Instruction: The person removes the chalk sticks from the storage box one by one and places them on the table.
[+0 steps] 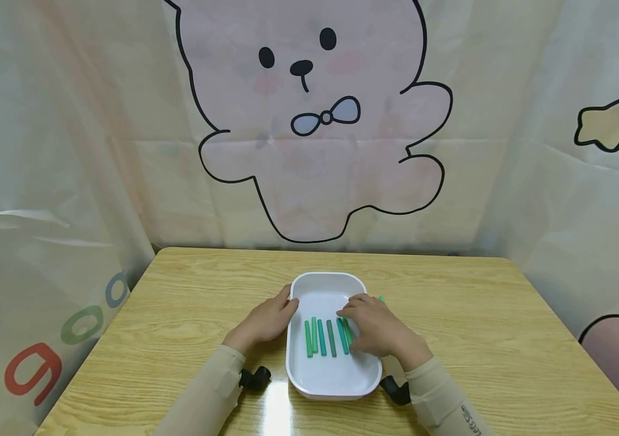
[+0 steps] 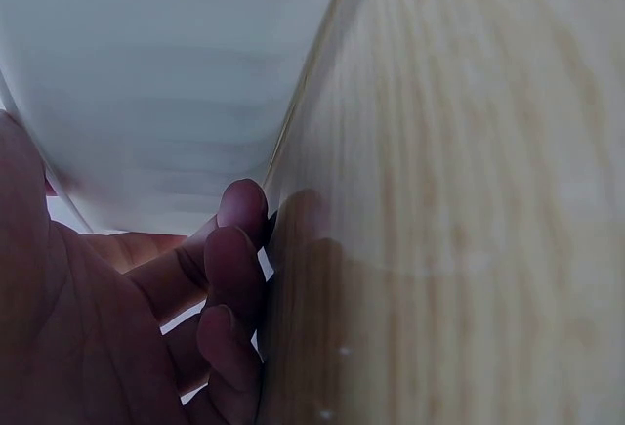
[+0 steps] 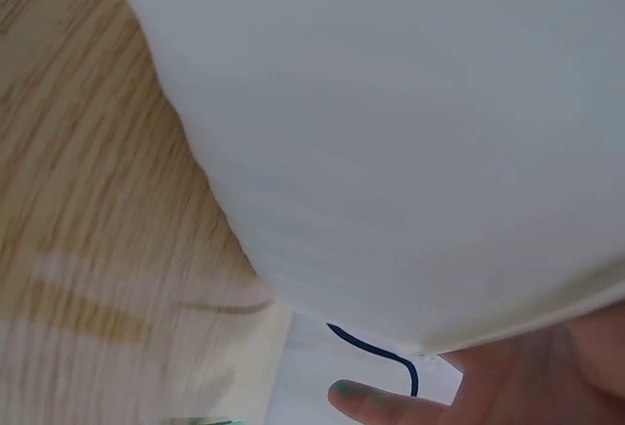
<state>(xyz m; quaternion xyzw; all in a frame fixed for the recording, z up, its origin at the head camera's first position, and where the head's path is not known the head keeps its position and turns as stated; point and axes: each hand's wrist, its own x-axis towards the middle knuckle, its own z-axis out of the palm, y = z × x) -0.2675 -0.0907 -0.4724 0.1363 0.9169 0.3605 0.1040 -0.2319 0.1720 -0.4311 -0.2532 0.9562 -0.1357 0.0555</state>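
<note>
A white tray [image 1: 329, 378] lies on the wooden table, with several slim green and teal sticks [image 1: 332, 338] side by side inside it. My left hand [image 1: 264, 319] grips the tray's left side, thumb on the rim. In the left wrist view its curled fingers [image 2: 234, 269] sit low against the tray's outer wall, beside the tabletop. Reaching over the right rim, my right hand [image 1: 377, 326] has fingertips at the upper end of the rightmost green stick [image 1: 347, 330] and the thumb by its lower end. The right wrist view shows one finger [image 3: 376, 403] with a green-marked tip.
Another green stick [image 1: 381, 298] pokes out behind my right hand, outside the tray on the table [image 1: 462, 315]. Black wrist straps [image 1: 255, 379] sit below both hands. A curtain [image 1: 309, 200] with a cartoon bear hangs behind the table's far edge.
</note>
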